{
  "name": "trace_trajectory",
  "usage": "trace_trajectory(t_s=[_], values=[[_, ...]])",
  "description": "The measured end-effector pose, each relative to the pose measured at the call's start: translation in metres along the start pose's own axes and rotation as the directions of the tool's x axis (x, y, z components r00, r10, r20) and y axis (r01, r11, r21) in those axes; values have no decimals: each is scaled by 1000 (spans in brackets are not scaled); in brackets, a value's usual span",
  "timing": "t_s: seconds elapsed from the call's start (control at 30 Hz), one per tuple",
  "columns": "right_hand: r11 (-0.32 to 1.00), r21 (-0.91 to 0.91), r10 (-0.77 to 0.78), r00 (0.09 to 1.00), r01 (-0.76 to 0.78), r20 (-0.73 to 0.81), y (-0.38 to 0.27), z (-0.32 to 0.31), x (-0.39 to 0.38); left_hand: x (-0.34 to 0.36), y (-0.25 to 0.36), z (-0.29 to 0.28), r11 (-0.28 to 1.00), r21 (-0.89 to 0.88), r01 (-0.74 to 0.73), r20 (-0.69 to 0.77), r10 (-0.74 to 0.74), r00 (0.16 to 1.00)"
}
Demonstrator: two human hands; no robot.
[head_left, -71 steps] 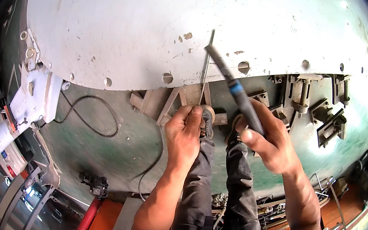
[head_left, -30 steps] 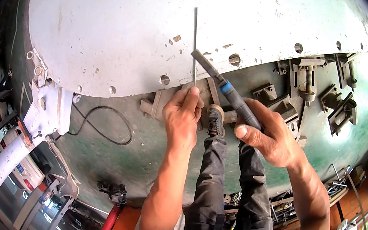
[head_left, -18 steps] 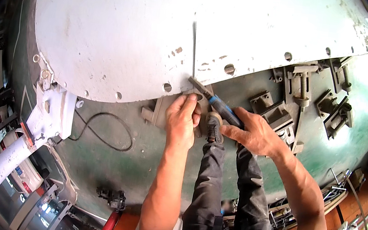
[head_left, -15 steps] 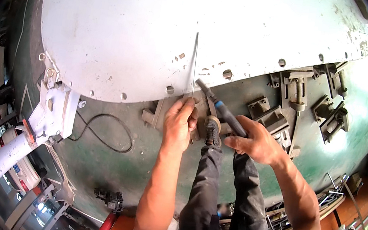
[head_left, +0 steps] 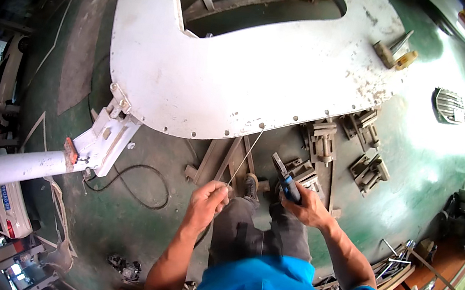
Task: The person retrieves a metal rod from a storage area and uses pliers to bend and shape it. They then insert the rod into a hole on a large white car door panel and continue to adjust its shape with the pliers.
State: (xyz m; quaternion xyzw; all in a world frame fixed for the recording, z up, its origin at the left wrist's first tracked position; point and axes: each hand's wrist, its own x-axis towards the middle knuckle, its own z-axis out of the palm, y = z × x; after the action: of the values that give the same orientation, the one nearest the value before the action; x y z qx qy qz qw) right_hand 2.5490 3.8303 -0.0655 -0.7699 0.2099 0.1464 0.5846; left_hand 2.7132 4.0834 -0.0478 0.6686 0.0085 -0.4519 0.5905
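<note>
My left hand (head_left: 207,203) is closed on a thin metal rod (head_left: 246,155), which slants up toward the white steel plate's lower edge near a small hole. My right hand (head_left: 305,204) grips a tool (head_left: 289,185) with a black and blue handle and a flat metal head, held right of the rod and below the plate edge. The white plate (head_left: 205,83) has a row of holes along that edge, scraped paint patches and a large cut-out at the top. My legs and shoes show between and behind my hands.
Steel clamp fixtures (head_left: 321,139) lie under and beside the plate. A white tubular arm with bracket (head_left: 30,165) is at left, above a looped cable (head_left: 141,168). Tools and bars (head_left: 393,266) lie at lower right, a slatted grille (head_left: 449,106) at right, a white car (head_left: 12,210) at far left.
The view has pulled back, showing the plate's cut-out and my blue shirt. Both hands are now farther below the plate edge, and the tool's head has come away from the rod.
</note>
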Motion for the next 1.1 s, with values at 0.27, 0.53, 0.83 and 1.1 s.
trace_trajectory(t_s=[0.27, 0.53, 0.83, 1.1], values=[[999, -39, -10, 984, 3, -180, -66, -6, -54, -84, 58, 7, 980, -43, -194, 35, 195, 980], [853, 518, -37, 997, 70, -75, -79, 10, -78, -104, 57, 15, 973, -161, -163, 52, 173, 984], [879, 466, -4, 977, 105, -212, -95, 7, -80, -107, 57, 14, 969, -148, -196, 69, 208, 976], [883, 424, -122, 970, 202, -210, -78, 4, -71, -117, 63, 23, 967, -137, -214, 70, 225, 972]])
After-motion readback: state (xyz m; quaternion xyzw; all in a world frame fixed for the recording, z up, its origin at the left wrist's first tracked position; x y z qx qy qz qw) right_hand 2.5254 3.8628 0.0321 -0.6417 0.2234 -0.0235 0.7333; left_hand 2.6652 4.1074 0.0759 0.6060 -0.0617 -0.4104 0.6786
